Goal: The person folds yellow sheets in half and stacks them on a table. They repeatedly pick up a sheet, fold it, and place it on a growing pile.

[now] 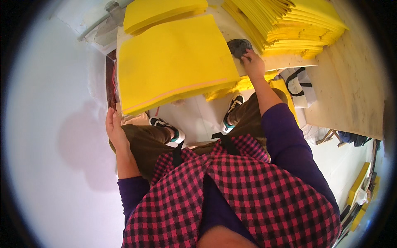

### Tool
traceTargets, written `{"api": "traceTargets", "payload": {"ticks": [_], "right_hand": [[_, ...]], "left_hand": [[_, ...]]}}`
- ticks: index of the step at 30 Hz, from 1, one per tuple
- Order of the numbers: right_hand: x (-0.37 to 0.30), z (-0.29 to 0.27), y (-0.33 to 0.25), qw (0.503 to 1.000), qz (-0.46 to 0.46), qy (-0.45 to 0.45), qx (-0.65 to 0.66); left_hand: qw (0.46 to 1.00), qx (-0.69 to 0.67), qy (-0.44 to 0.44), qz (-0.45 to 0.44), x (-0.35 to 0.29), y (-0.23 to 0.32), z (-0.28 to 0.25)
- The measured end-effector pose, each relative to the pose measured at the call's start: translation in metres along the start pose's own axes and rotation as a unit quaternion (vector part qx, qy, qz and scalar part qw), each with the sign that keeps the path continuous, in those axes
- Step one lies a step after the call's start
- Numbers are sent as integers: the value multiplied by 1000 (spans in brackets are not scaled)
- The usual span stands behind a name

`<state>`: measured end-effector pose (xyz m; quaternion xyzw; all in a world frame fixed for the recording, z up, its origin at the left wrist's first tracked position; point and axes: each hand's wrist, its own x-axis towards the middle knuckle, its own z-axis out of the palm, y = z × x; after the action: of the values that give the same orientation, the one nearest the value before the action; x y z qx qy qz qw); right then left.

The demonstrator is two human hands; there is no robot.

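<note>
A stack of yellow fabric sheets [178, 62] lies on the table in front of me, with a pinkish line along its near edge. To its right, a dark grey, flattish lump [239, 46] rests on the tabletop; its kind is unclear. My right hand [254, 65] has curled fingers closed at the lump's near right edge. Beside the stack's near left corner is my left hand [116, 127], its fingers stretched out and holding nothing visible. I cannot tell whether it touches the stack.
Another yellow pile [163, 14] sits behind the stack. Folded yellow pieces [289, 29] are heaped at the far right beside a wooden panel [347, 78]. Below the tabletop are more yellow sheets [244, 84] and a white bag with black handles [304, 87]. A white wall [53, 103] rises at left.
</note>
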<state>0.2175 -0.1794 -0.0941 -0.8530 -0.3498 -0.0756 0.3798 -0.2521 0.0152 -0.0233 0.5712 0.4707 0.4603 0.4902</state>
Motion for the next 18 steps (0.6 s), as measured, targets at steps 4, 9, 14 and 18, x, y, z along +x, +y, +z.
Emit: {"api": "traceTargets", "payload": {"ticks": [4, 9, 14, 18], "right_hand": [[0, -1, -3, 997, -49, 50, 26], [-7, -20, -19, 985, -82, 92, 124], [-6, -46, -59, 971, -99, 59, 212], [1, -55, -94, 956, -152, -32, 249]], "left_hand": [[1000, -6, 8, 3, -5, 1, -5], [996, 51, 6, 69, -6, 7, -4], [976, 165, -35, 140, 7, 29, 3], [935, 247, -115, 229, 30, 53, 17]]}}
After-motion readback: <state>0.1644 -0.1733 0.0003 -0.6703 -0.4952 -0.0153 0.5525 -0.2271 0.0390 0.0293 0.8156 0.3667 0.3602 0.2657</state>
